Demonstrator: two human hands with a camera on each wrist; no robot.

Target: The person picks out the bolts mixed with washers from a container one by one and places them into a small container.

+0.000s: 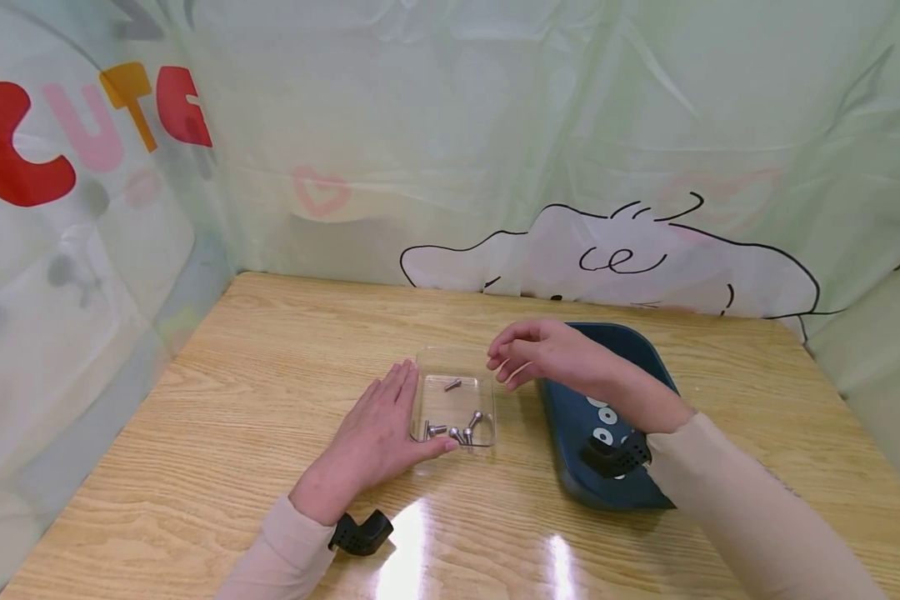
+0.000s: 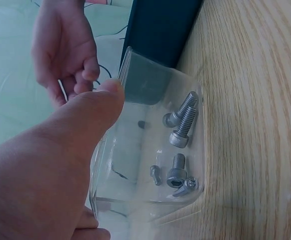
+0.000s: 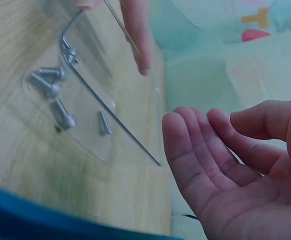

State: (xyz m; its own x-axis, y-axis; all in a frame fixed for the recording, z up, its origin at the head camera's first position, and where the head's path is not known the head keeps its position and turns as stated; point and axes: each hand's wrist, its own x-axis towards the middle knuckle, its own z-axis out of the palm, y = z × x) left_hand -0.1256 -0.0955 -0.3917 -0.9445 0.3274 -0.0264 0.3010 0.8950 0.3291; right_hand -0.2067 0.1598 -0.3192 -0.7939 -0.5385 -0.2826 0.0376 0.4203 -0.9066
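Observation:
On the wooden table stands a small clear plastic box (image 1: 438,404) with several silver hex socket screws (image 2: 182,127) inside, most gathered near its near wall. One screw (image 1: 453,385) lies apart, farther back. My left hand (image 1: 375,433) rests against the box, its straight fingers along the left side and its thumb on the near rim. Just off the box's right side my right hand (image 1: 558,354) hovers, fingers loosely bent. The right wrist view shows nothing between the thumb and fingers of this right hand (image 3: 245,165).
A dark blue tray (image 1: 570,471) sits right of the box, under my right forearm, holding several white ring-shaped pieces (image 1: 606,415). Small items, partly hidden by the right sleeve, lie past the tray's right edge. A printed curtain (image 1: 420,150) hangs along the table's back edge.

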